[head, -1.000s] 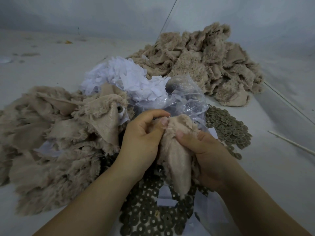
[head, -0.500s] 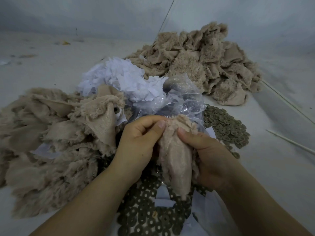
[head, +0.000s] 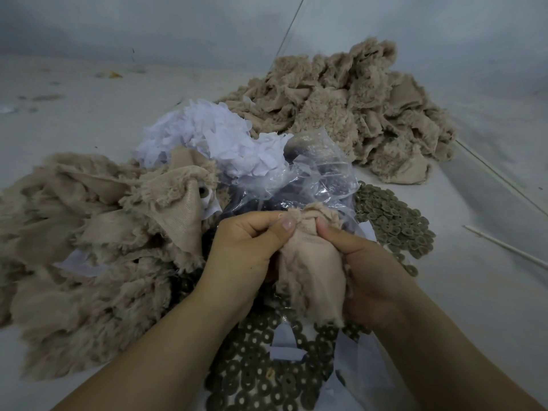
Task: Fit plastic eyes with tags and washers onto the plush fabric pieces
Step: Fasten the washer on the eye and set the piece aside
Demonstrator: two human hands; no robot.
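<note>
Both hands grip one beige plush fabric piece (head: pixel 311 268), backing side toward me. My left hand (head: pixel 246 250) pinches its top edge with thumb and forefinger. On the piece's right side my right hand (head: pixel 373 274) presses its thumb into the fabric. No eye shows on this piece. Grey-green washers (head: pixel 267 372) lie under my wrists, more washers (head: pixel 391 223) to the right. White tags (head: pixel 213 137) are heaped behind a clear plastic bag (head: pixel 314 185). A plastic eye (head: pixel 203 191) sits in a piece of the left plush pile (head: pixel 83 241).
A second heap of beige plush pieces (head: pixel 350 114) lies at the back right. A thin white stick (head: pixel 504 247) rests on the pale table at the right, and a long seam runs diagonally behind it. Loose white tags (head: pixel 284 348) lie among the near washers.
My two thumbs have closed in on the top of the plush piece, bunching it tighter. The piles have not shifted.
</note>
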